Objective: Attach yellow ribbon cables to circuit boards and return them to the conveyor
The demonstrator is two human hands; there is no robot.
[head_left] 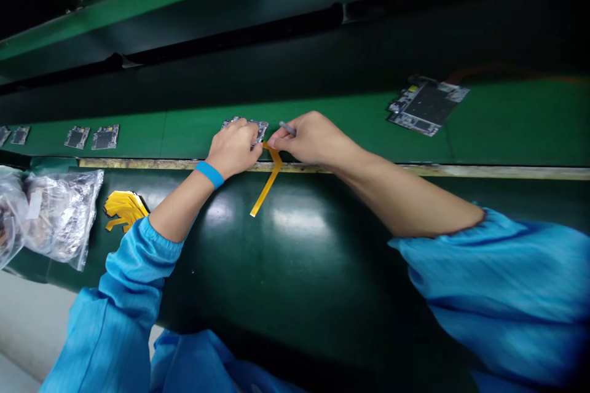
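Observation:
My left hand is closed over a small circuit board lying at the near edge of the green belt, pressing it down. A blue band circles that wrist. My right hand is closed round a thin grey tool, its tip pointing at the board. A yellow flat ribbon cable runs from the board between my two hands and hangs down over the dark green bench. Both forearms reach out of blue sleeves.
A larger circuit board lies on the green conveyor belt to the right. Several small boards sit on the belt at the left. A heap of yellow ribbon cables and clear plastic bags lie on the bench at left.

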